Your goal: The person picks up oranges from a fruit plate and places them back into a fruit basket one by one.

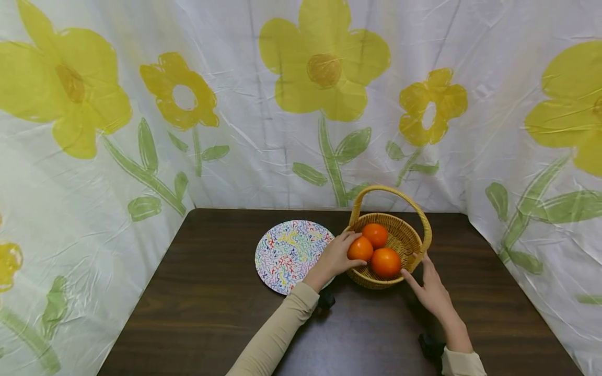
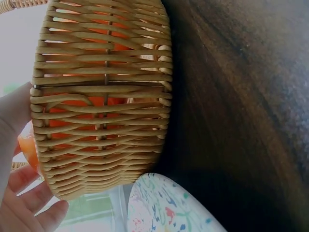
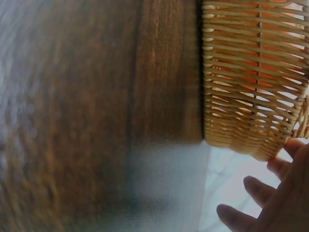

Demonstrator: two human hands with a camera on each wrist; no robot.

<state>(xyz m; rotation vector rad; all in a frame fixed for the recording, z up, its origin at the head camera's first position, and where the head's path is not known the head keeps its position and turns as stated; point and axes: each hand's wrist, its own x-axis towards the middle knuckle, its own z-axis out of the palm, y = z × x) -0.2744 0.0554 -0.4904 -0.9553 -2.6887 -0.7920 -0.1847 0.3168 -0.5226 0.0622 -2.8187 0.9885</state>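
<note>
A round-bellied wicker basket with a tall arched handle stands on the table and holds three oranges. My left hand reaches over its left rim and grips the left orange, thumb on the near side and fingers on the far side. In the left wrist view that orange shows between thumb and fingers above the rim. Beside it lie a back orange and a front orange. My right hand holds the basket's right side at the handle's foot; two fingers stand off the wicker.
A round plate or board with a multicoloured squiggle pattern lies left of the basket, partly under my left forearm. The dark wooden table ends at the back against a white curtain printed with yellow flowers.
</note>
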